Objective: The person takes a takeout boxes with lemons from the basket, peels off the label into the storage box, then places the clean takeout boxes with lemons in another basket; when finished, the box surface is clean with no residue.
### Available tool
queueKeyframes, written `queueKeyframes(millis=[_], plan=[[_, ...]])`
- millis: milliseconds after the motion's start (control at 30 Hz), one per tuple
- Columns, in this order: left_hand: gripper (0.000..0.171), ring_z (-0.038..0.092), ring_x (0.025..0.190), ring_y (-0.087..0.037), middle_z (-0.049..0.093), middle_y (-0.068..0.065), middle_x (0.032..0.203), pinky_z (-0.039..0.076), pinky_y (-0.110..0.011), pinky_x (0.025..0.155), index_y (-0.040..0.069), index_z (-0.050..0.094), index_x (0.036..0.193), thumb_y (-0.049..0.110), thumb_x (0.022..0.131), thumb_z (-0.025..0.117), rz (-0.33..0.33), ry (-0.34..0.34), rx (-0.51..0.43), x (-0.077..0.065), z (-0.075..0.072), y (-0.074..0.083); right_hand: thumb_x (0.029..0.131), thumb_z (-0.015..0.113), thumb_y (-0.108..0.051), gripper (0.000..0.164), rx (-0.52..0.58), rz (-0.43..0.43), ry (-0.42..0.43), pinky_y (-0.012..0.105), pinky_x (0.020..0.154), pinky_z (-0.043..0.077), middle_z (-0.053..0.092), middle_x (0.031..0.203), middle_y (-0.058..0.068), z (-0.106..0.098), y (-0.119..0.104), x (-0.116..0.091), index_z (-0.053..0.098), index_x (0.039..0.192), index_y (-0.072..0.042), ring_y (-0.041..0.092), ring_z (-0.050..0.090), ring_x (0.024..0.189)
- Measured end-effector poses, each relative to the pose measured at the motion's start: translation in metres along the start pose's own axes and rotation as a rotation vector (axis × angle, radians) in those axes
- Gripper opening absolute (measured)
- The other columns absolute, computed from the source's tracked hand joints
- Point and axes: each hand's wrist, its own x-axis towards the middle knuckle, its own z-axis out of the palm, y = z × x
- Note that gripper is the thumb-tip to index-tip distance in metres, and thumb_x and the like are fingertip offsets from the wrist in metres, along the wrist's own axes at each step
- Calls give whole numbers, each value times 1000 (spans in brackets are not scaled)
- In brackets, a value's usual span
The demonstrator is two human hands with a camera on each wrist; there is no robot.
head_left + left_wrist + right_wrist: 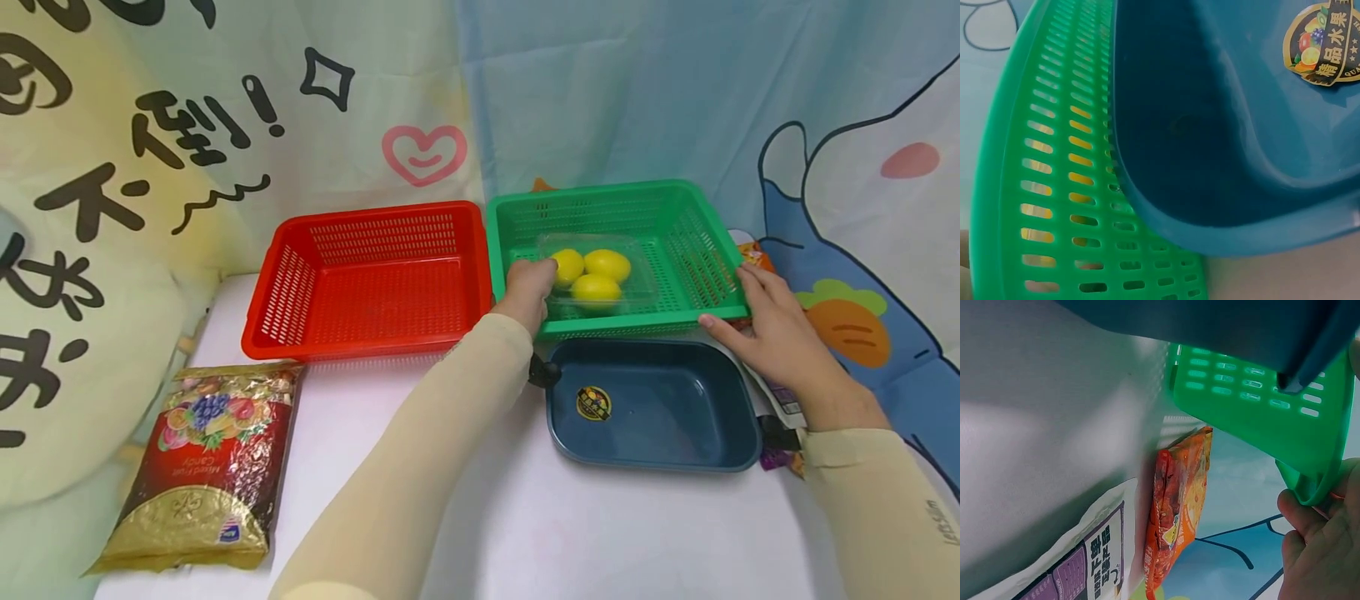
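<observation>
A green basket [693, 250] stands at the back. Inside it sits a clear plastic box [641, 283] with three lemons [596, 292]. My left hand [527, 292] reaches over the basket's front left corner and holds the box's left end, its fingertips beside the lemons; the fingers' far side is hidden. In the left wrist view, yellow shows through the slots of the basket wall [1054, 187]. My right hand [780, 333] grips the basket's right rim near the front corner, thumb on the front edge. In the right wrist view, its fingers [1300, 512] curl round the rim.
A red basket [390, 300] stands left of the green one. In front lies a dark blue tub [660, 417] with a round sticker. A bag of mixed fruit candy [202, 467] lies at the left. An orange snack packet [1175, 506] and a white-purple packet [1104, 544] lie at the right.
</observation>
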Motion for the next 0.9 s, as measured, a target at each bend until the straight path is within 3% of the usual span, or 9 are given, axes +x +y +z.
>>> queueKeyframes(millis=[167,367,433,500,567,633,700,767,900], plan=[[63,42,118,-23,44,-6,160,42,-30,92,9,33,163,12,103,51,-9,-3,-1,3,0,1,102,66,-43,97,11,-1,4,73,125,16,12,169,34,0,0,-1,11,164,7,56,18,151],[60,45,120,-20,46,-7,157,44,-28,108,6,36,161,8,102,48,-3,4,37,10,2,2,102,65,-44,97,13,6,0,73,125,15,11,170,33,0,-1,-1,10,165,6,56,17,151],[60,45,107,-19,48,-6,153,45,-25,90,8,35,161,8,103,47,-22,-7,44,11,1,2,102,65,-44,97,12,11,-4,74,125,15,11,170,33,1,-1,-1,10,165,6,56,17,151],[60,39,87,-17,48,-5,147,35,-24,70,11,34,162,8,103,46,-40,-20,51,11,-1,2,102,65,-45,98,15,17,-9,74,125,15,10,170,32,1,-2,-1,9,165,5,56,16,151],[61,26,75,-18,47,-6,144,22,-26,63,13,32,163,9,103,44,-51,-35,58,10,-3,3,102,64,-46,98,12,22,-13,74,124,16,10,170,32,2,-3,-1,9,165,5,55,16,152],[63,28,77,-16,46,-6,148,26,-25,64,14,30,164,11,103,45,-55,-45,73,6,-6,5,102,64,-46,98,10,26,-16,75,124,16,9,170,32,2,-3,-1,8,165,5,55,15,152],[64,41,87,-17,45,-6,154,40,-24,74,14,29,165,15,103,48,-48,-60,92,3,-8,7,102,64,-47,99,5,29,-17,75,123,17,9,170,32,2,-4,-1,8,165,5,55,15,153],[68,49,114,-18,40,-4,162,48,-29,99,14,27,166,20,103,53,-31,-79,108,0,-9,9,102,63,-47,99,0,35,-20,75,123,18,8,171,32,2,-4,-1,7,166,4,55,15,153],[80,35,153,-23,25,-3,173,38,-42,126,14,15,169,29,103,59,70,-141,144,-4,-8,13,103,62,-47,99,1,42,-24,75,123,18,7,171,32,1,-2,-1,6,166,3,55,15,153]])
